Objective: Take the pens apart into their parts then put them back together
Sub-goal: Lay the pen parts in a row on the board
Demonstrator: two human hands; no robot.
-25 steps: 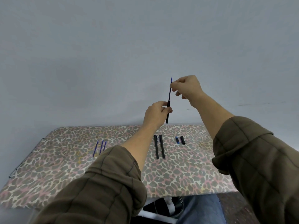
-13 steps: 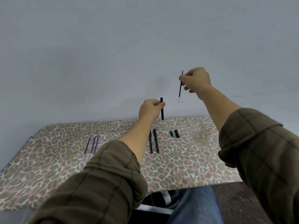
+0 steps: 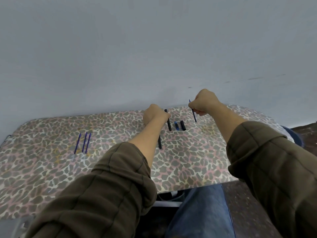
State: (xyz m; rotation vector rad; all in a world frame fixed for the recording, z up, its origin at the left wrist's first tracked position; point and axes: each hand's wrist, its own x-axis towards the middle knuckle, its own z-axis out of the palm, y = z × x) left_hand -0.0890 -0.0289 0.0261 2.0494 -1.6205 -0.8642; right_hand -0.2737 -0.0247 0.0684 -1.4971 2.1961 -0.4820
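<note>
While my left hand [image 3: 155,114] clamps a barrel [image 3: 168,120] | right hand [image 3: 204,104] pinches its refill [image 3: 193,114] | three refills [image 3: 83,143] lie far left of my fingers | disassembly nearly done, reassembly all ahead

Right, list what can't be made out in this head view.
- Head view: one black barrel on the table shows only its near end; the left forearm covers the rest, and may hide a second barrel.
- The grip of the left hand on the held barrel: fingers curl away from the camera.
- The refill in the right hand: its middle is inside the fist.
- The three blue refills: clear tips blurred into the pattern.
</note>
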